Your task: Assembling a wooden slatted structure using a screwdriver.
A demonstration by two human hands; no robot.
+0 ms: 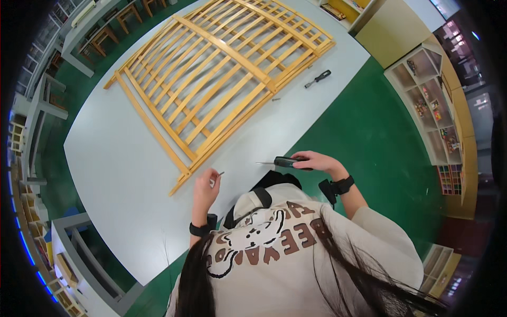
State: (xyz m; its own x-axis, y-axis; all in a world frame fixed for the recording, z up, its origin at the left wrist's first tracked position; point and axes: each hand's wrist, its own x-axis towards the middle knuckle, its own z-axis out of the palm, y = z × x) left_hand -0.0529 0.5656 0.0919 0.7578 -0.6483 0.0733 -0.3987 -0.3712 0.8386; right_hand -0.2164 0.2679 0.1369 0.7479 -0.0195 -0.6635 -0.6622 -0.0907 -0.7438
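Note:
My left hand [205, 185] is closed in a pinch near the table's front edge, and a small screw [221, 173] sticks out from its fingertips. In my right hand [316, 160] is a dark cordless screwdriver [285, 161], its thin bit pointing left toward the left hand. The two tools are apart, with a gap between the bit and the screw. Beyond both hands lies a slatted wooden frame [227, 48] of light yellow wood, flat on the white table. Its near left corner is closest to my left hand.
A screwdriver with a black handle [320, 77] lies right of the frame. Near the frame's right edge is another small screw [275, 99]. The white table [113, 164] borders green floor [364, 127]. Shelves [422, 95] stand at the right; a grey-framed table [95, 253] is at lower left.

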